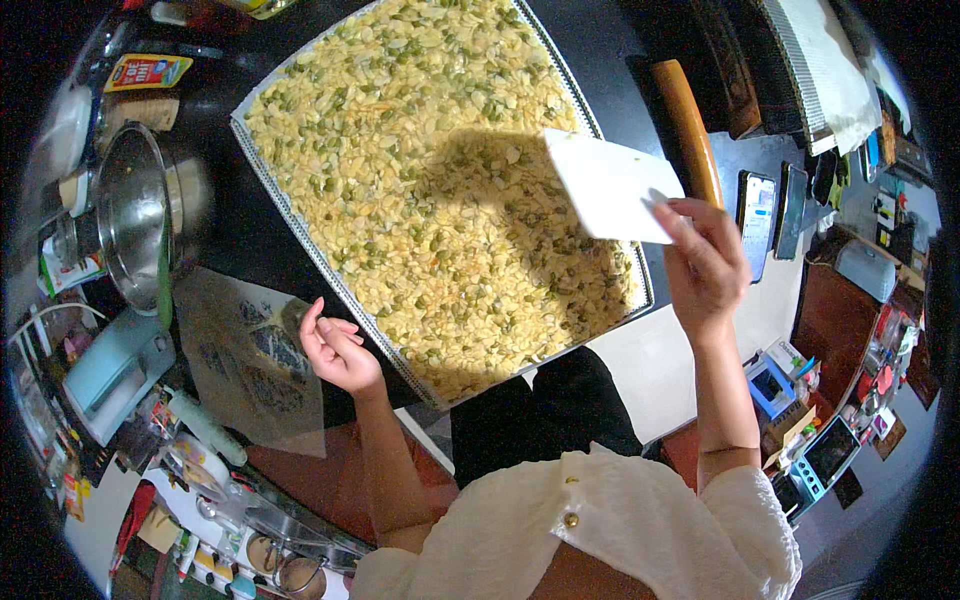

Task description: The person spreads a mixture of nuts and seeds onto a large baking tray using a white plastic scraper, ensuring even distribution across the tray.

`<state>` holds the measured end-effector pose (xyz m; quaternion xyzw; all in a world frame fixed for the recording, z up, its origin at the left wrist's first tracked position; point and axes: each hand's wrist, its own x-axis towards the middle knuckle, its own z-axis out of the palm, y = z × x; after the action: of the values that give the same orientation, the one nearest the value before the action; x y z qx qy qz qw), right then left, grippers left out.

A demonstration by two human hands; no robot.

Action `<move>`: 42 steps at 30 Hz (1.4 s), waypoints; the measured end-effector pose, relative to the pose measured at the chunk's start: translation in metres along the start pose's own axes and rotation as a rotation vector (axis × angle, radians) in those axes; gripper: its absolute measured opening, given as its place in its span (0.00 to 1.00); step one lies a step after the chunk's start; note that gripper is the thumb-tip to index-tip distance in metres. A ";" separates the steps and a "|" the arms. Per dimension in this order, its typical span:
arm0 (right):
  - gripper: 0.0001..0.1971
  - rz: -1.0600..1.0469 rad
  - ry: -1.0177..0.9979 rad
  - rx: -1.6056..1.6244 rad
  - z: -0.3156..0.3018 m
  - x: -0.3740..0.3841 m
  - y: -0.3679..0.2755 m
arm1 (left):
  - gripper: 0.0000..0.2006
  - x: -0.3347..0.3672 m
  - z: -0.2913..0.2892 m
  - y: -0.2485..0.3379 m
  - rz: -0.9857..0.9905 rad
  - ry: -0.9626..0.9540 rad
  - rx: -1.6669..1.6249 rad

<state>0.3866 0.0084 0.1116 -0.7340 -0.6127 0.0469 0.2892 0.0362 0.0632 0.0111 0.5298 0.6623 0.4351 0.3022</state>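
Observation:
A large perforated baking tray lies tilted across the dark table. An even layer of flaked nuts, probably sliced almonds, mixed with green pumpkin seeds covers it nearly to the rim. My right hand pinches a flat white dough scraper by its near corner, between thumb and fingers. The scraper hangs above the tray's right side, and its shadow falls on the nuts and seeds. Beside the tray's lower left edge is my left hand, loosely curled with its fingers apart and holding nothing.
A wooden rolling pin lies right of the tray, with two phones beyond it. On the left stand a metal bowl, a pale blue kitchen scale and a translucent smeared sheet. A rack sits at the upper right.

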 end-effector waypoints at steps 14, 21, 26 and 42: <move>0.12 0.735 -0.284 0.622 0.035 0.055 0.027 | 0.12 0.000 0.003 0.002 0.046 -0.019 -0.035; 0.09 0.924 -0.010 0.804 0.024 0.034 0.037 | 0.13 0.002 0.003 -0.001 0.059 0.003 -0.017; 0.10 0.918 -0.120 0.693 0.035 0.002 0.036 | 0.13 0.000 0.000 0.000 0.002 -0.016 0.009; 0.12 0.811 0.002 0.676 0.039 0.026 0.020 | 0.12 -0.001 0.001 0.001 -0.039 -0.040 0.006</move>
<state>0.3939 0.0453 0.0772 -0.7779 -0.2300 0.3494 0.4690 0.0377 0.0630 0.0118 0.5262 0.6677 0.4163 0.3224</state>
